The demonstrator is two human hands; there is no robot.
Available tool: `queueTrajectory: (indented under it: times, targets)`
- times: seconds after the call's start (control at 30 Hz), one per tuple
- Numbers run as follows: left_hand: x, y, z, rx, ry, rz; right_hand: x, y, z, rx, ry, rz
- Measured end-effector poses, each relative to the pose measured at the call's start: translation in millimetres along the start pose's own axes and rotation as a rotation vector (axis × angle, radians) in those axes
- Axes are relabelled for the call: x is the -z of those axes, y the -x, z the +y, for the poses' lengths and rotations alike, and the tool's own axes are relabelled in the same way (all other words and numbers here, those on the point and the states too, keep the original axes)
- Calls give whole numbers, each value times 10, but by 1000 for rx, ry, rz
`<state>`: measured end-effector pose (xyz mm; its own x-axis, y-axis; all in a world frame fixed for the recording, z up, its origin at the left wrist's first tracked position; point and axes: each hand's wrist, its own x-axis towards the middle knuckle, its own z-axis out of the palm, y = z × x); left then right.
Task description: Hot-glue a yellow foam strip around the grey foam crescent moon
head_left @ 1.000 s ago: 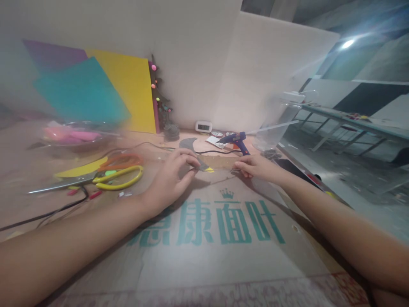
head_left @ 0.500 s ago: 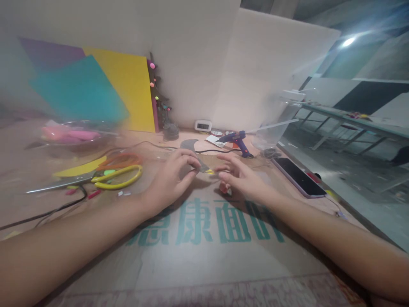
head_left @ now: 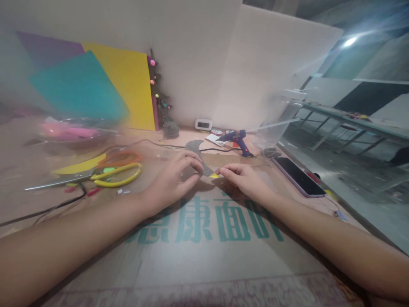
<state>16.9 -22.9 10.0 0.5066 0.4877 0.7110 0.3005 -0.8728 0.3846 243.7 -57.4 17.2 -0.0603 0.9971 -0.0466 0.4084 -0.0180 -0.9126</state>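
My left hand [head_left: 179, 177] pinches the edge of a curved grey piece [head_left: 195, 148], which arches up behind its fingers. At the lower right end of that piece is a small yellow bit [head_left: 214, 175]. The fingertips of my right hand [head_left: 241, 179] are closed on the tip of this yellow bit. Both hands hover close together over the board with green lettering [head_left: 196, 221]. Behind them a blue glue gun [head_left: 238, 140] stands with its nozzle to the left.
Yellow-handled scissors [head_left: 118, 175] lie at the left beside a bowl of pink pieces [head_left: 70, 131]. A phone [head_left: 298, 177] lies at the right edge. A small clock [head_left: 203, 124], a black cable and coloured sheets [head_left: 79, 87] are towards the back.
My right hand's fingers have come together on the yellow bit. The small reddish thing beneath that hand no longer shows. The grey piece has shifted slightly to the right.
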Motion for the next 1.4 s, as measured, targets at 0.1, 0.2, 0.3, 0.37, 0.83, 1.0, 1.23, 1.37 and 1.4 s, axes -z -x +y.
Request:
queueTrajectory:
  times: [0.1,0.2,0.3,0.37,0.83,1.0,1.23,1.37,1.4]
  targets:
    - [0,3,12,0,4,9,-6,6,10,17,-39,-70]
    - [-5,7,16,-8,17,-7,-17,15,12,31,-72,-118]
    - [-6,9,19,-10,13,-41,-30,23,16,29,-88,-95]
    - [-4,7,21,-18,5,-51,-37,31,14,25,-93,-78]
    - [11,26,37,-44,30,-40,-10,23,5,49,-110,-44]
    - [15,22,38,-41,1,-40,-35,60,-8,18,-190,-98]
    - [-14,34,67,85,209,-3,-61,60,47,26,-201,-218]
    - [-78,30,49,333,534,23,-72,52,60,82,-117,-193]
    - [-85,26,42,382,547,22,-78,58,50,83,-79,-181]
